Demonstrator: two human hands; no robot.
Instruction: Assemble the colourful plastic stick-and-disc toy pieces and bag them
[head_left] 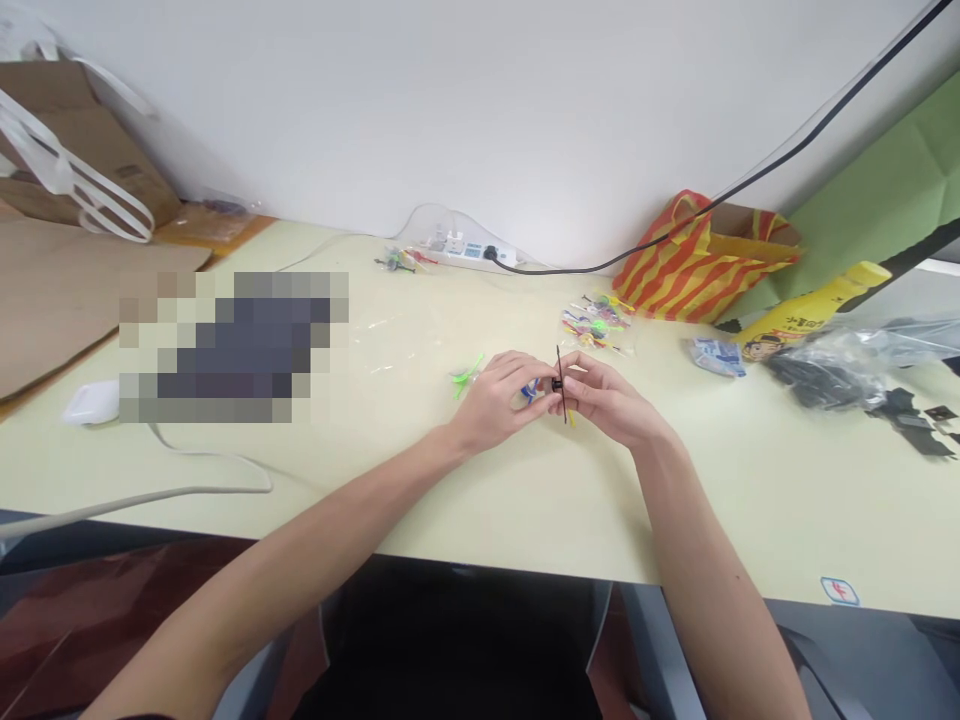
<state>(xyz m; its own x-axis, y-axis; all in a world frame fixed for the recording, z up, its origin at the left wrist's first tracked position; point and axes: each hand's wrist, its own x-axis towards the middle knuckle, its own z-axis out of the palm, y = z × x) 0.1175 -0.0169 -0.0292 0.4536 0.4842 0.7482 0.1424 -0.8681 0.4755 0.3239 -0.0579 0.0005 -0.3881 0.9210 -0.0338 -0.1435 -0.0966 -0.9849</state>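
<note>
My left hand (495, 402) and my right hand (609, 402) meet over the middle of the table, fingertips pinched from both sides around a small black plastic piece with a long thin bar (558, 384). The bar stands roughly upright in the view. A blue plastic piece (529, 390) shows between my left thumb and fingers; whether it is gripped or lies on the table I cannot tell. Under my right fingers a bit of yellow plastic (572, 419) peeks out. Beside my left knuckles lies a bright green plastic piece (466, 376).
Bagged colourful plastic parts (598, 325) lie right of centre. A power strip (472, 250) and more small parts (397, 260) sit along the wall. A striped bag (697, 260), yellow bottle (814, 315) and black pieces (911, 422) are at right; a white case (91, 402) at left.
</note>
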